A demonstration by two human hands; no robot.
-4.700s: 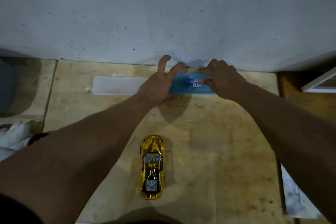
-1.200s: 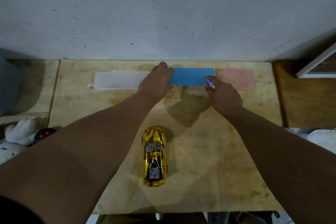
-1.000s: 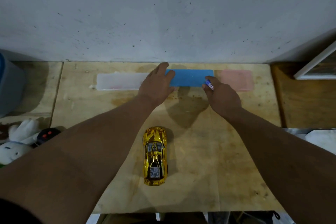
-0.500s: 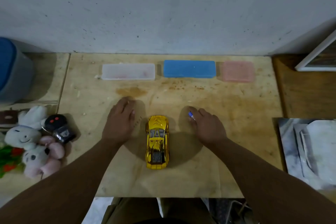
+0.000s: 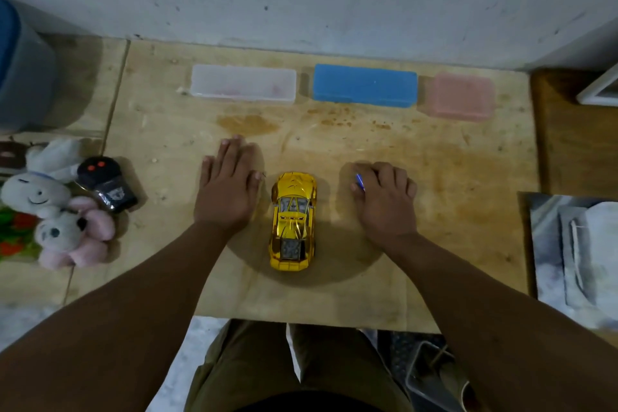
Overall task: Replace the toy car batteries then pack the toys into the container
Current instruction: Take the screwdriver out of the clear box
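gold car between both hands – battery (blue) in right grip.

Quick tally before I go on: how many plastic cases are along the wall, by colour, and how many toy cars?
Clear case: 1
Blue case: 1
Pink case: 1
Gold car: 1
Total: 4

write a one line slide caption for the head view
Hands flank a gold toy car: left hand flat on the plywood board, right hand gripping a small battery.
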